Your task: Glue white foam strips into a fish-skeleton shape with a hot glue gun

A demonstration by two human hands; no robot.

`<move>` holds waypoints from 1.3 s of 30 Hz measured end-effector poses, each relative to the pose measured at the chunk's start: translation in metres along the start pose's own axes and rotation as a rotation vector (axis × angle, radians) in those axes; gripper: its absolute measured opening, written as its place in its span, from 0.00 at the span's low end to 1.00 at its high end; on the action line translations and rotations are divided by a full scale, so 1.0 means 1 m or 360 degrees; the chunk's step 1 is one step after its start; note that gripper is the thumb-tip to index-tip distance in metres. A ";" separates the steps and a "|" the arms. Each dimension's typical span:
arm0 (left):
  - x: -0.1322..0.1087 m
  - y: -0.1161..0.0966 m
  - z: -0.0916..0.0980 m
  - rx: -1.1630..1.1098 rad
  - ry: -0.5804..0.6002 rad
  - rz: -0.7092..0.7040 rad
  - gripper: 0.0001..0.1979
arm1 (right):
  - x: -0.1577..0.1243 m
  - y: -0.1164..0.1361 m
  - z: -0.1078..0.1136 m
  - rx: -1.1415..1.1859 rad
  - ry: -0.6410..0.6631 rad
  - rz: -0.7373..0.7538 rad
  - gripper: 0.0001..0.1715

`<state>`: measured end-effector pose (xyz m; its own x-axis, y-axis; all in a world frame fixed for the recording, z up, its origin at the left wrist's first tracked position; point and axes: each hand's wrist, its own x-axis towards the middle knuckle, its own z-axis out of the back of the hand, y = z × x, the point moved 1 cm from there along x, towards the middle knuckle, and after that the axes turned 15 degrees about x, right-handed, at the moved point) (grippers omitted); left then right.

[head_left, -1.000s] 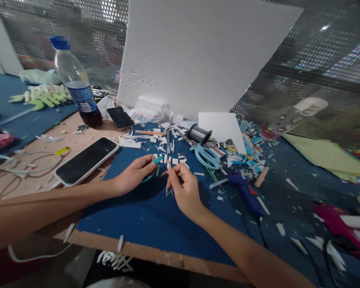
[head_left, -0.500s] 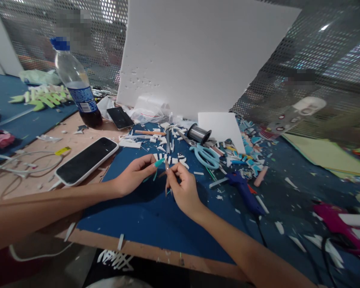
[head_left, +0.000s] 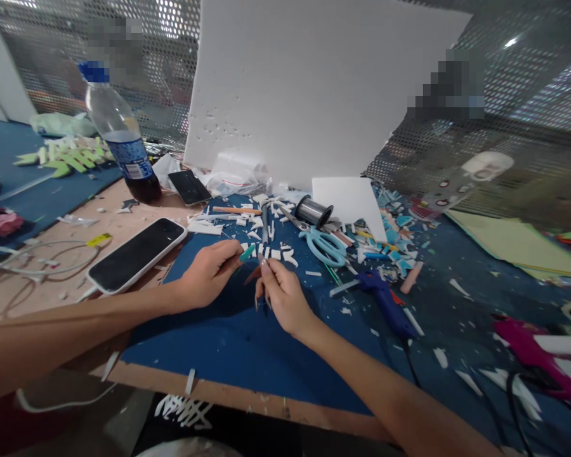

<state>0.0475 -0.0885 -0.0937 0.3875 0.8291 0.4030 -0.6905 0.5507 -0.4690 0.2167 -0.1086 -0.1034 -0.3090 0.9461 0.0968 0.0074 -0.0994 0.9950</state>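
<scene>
Both of my hands meet over the blue mat (head_left: 228, 343) near its middle. My left hand (head_left: 209, 274) is curled, its fingertips pinched together around something small that I cannot make out. My right hand (head_left: 280, 295) is closed too, thumb and fingers pinching a thin dark piece that points toward the left hand. The two sets of fingertips almost touch. Just beyond them lie several small white foam scraps (head_left: 271, 252).
Light blue scissors (head_left: 324, 245), a wire spool (head_left: 314, 211) and a blue glue gun (head_left: 385, 302) lie to the right. A phone in a white case (head_left: 136, 254), a smaller phone (head_left: 190, 186) and a cola bottle (head_left: 121, 141) are at left. A white foam board (head_left: 314, 89) stands behind.
My hands have drawn slightly closer together and the right hand has shifted a little left and toward me. The left fingers have curled in more tightly.
</scene>
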 end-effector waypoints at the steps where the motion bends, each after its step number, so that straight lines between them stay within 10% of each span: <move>1: 0.000 0.000 -0.001 0.0016 -0.0006 -0.0016 0.12 | 0.000 0.000 0.000 0.0044 0.0005 -0.0001 0.21; 12: 0.001 0.000 -0.002 0.0481 0.0003 -0.0225 0.12 | -0.001 0.002 0.002 0.0297 -0.0150 0.0121 0.17; 20: 0.009 0.000 -0.004 0.1233 0.0663 -0.0433 0.11 | -0.002 0.007 0.005 0.0241 -0.0412 0.0356 0.16; 27: 0.010 -0.008 -0.003 0.1329 0.0812 -0.0506 0.09 | -0.003 0.006 0.004 0.0224 -0.0377 0.0290 0.17; 39: 0.004 -0.004 -0.003 0.0462 0.0592 -0.0012 0.11 | -0.004 0.007 0.005 0.0169 -0.0375 0.0294 0.17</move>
<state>0.0541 -0.0870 -0.0925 0.5493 0.8325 0.0718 -0.8084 0.5512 -0.2066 0.2226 -0.1113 -0.0971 -0.0643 0.9617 0.2666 0.1457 -0.2552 0.9558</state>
